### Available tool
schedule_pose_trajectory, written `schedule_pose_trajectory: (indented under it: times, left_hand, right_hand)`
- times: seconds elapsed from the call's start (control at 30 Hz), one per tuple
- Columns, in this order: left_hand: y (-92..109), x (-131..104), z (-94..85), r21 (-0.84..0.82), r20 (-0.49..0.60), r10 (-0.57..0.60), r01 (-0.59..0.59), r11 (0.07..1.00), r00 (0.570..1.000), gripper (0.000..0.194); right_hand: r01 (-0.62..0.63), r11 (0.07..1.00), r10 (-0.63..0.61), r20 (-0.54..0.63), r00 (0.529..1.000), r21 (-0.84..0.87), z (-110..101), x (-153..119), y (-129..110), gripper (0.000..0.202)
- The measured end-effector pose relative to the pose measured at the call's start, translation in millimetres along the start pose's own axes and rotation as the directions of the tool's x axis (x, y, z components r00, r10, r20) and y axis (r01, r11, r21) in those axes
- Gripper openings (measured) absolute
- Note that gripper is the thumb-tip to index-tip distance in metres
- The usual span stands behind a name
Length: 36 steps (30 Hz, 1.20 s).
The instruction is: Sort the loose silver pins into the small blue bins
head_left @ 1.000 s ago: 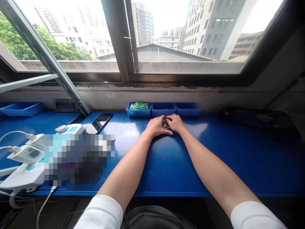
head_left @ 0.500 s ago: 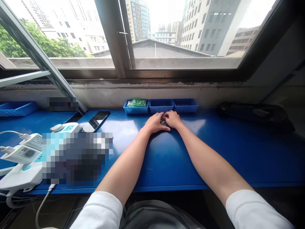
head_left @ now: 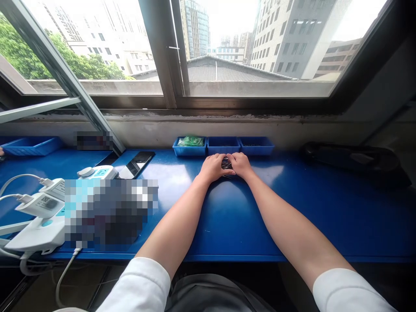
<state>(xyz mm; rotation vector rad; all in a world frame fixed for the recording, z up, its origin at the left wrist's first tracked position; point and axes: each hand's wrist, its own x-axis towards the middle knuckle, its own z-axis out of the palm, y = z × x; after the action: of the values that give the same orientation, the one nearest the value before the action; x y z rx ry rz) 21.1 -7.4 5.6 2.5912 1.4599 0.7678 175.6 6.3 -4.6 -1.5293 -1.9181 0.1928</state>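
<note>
Between my two hands lies a small pile of thin dark pieces [head_left: 226,163] on the blue table, just in front of the bins. My left hand [head_left: 213,167] curves round the pile's left side, its thumb stretched along the near edge and apart from the fingers. On the right side, my right hand [head_left: 241,164] is cupped against the pile with its fingers bent. The fingertips of both hands nearly meet at the far side. Behind them stand a middle blue bin [head_left: 223,149] and a right blue bin [head_left: 257,149], with small dark pieces inside.
A left blue bin [head_left: 190,150] holds green-tinted plastic bags. On the left are a phone [head_left: 138,164], white power strips [head_left: 40,234] with plugs, and a blurred patch. A dark bag [head_left: 352,160] lies at the right. A blue tray [head_left: 34,146] sits far left.
The view has shifted slightly, moving the scene rightward. My right hand's fingers have moved back from the pile's middle to its right side, so more of the pile shows.
</note>
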Motion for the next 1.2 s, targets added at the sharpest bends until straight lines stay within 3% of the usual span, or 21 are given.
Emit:
schedule_pose_trajectory:
  times: [0.2, 0.43, 0.63, 0.87, 1.2]
  left_hand:
    - [-0.5, 1.0, -1.1, -0.089, -0.06, -0.005, 0.0, 0.996, 0.998, 0.057]
    - [-3.4, 2.8, -0.5, -0.167, -0.188, 0.019, -0.051, 0.985, 0.982, 0.022]
    - [-5.4, 3.2, -0.5, -0.139, -0.227, -0.045, 0.013, 0.99, 0.973, 0.025]
    - [-5.6, 3.7, 0.6, -0.048, -0.231, -0.102, 0.093, 0.995, 0.968, 0.026]
    - [-4.1, 4.4, -0.6, 0.012, -0.193, -0.148, 0.154, 0.988, 0.97, 0.026]
  right_hand:
    - [0.026, 0.993, -0.02, -0.049, 0.999, 0.117, -5.2, -2.3, -3.2, 0.051]
    - [0.074, 0.966, -0.048, -0.11, 0.993, 0.246, -4.8, -1.9, -2.4, 0.049]
    - [-0.002, 0.925, 0.047, -0.109, 0.993, 0.38, -3.1, -2.3, -2.3, 0.04]
    - [0.004, 0.87, 0.065, -0.122, 0.99, 0.494, -5.0, -2.4, -5.7, 0.032]
    - [0.018, 0.655, 0.084, -0.097, 0.992, 0.755, -7.6, -3.0, -8.9, 0.024]
